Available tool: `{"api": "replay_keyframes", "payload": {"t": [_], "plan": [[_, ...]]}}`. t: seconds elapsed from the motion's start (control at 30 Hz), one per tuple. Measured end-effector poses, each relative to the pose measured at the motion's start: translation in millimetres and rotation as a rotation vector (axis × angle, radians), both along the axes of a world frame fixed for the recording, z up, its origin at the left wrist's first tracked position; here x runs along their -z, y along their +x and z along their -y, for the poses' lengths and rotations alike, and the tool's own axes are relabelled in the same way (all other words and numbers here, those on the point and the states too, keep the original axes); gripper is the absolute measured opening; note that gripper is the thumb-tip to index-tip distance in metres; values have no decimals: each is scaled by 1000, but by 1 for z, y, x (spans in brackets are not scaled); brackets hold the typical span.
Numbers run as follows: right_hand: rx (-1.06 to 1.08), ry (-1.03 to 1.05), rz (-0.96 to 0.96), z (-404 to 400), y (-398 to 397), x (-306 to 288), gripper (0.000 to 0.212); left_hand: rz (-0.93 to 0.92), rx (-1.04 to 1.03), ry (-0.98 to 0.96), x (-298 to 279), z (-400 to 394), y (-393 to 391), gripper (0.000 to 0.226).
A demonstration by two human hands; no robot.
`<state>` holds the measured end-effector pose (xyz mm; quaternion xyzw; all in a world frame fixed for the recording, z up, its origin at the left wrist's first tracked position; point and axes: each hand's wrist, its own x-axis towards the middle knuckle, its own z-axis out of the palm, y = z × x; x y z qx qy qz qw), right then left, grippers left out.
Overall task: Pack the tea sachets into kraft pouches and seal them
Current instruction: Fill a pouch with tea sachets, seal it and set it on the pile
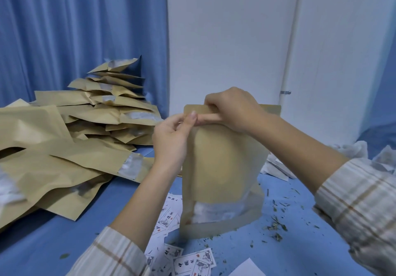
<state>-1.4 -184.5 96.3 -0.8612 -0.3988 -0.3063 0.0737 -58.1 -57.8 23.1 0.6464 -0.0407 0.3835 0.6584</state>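
Both hands pinch the top strip of the upright kraft pouch — left hand beside right hand.

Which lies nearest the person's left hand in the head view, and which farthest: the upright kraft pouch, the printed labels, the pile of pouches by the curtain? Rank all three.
From the left hand:
1. Upright kraft pouch: pinched at its top edge.
2. Printed labels: below, on the blue table.
3. Pile of pouches: far left, against the curtain.
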Motion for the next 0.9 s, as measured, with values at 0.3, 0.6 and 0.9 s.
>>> {"api": "replay_keyframes", "payload": {"t": [0.3,0.6,0.9], "plan": [[-37,-12,174,6,6,8,55,43,-22,-160,3,5,6,33],[87,89,358,19,17,10,60,101,-151,-62,1,1,8,27],[274,124,274,32,17,15,61,111,-55,-80,-2,-8,3,23]]}}
